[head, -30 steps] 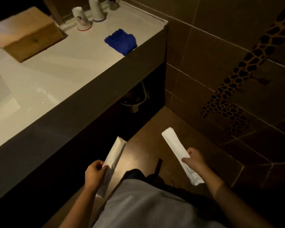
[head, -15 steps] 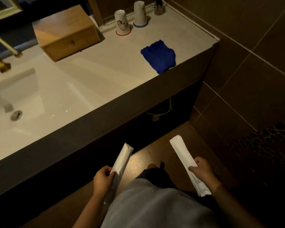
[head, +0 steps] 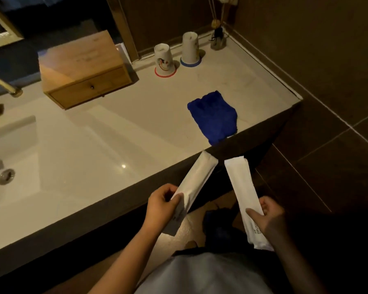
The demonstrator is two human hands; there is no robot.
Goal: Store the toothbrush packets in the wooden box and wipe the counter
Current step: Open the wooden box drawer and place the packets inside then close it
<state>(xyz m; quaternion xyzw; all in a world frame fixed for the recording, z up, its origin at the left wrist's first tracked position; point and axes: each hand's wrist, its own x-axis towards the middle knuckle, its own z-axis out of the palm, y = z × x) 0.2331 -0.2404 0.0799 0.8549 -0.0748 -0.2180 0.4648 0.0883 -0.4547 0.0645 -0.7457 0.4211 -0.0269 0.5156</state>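
My left hand [head: 160, 205] grips a long white toothbrush packet [head: 197, 179] by its lower half, its top end reaching the counter's front edge. My right hand [head: 266, 215] holds a second white toothbrush packet [head: 240, 185] the same way, just below the counter edge. The wooden box [head: 81, 68] stands at the back of the white counter [head: 136, 115], its single drawer closed, a small knob on the front. A folded blue cloth [head: 215, 116] lies near the counter's front right edge, just beyond the packet tips.
Two upturned paper cups [head: 165, 60] [head: 190, 49] and a small diffuser [head: 218, 39] stand along the back wall. A sink basin with its drain [head: 6, 176] and a brass tap [head: 0, 85] fills the left. A dark tiled wall [head: 327, 60] closes the right side.
Both hands have risen with their packets toward the counter's front edge and come closer together. The view has swung so the box, cups and cloth sit nearer the centre.
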